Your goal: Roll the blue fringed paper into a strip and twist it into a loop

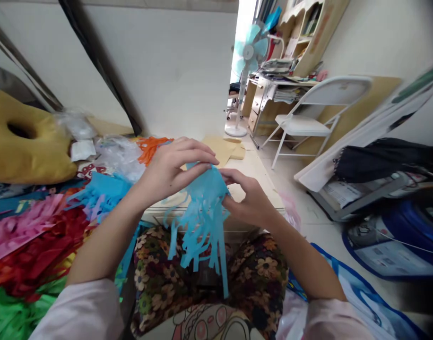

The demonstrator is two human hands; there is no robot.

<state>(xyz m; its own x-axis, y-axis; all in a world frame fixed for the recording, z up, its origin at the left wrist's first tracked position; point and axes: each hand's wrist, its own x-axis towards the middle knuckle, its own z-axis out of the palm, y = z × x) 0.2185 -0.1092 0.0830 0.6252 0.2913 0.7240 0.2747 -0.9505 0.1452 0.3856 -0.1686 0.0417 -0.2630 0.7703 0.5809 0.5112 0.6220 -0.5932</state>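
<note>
My left hand (174,167) and my right hand (246,196) both pinch the top of a light blue fringed paper piece (204,215). Its cut strips hang down over my lap, which is covered in flowered fabric (262,274). The left fingers curl over the paper's upper edge. The right fingers grip its right side. A low cream-coloured table (254,165) stands just beyond my hands.
Piles of cut paper fringe in blue (101,191), pink (21,226), red, green and orange (151,144) lie at my left. A yellow cushion (25,141) sits behind them. A white folding chair (308,118), a standing fan (246,61) and a cluttered desk stand farther back. Bags and boards lie at right.
</note>
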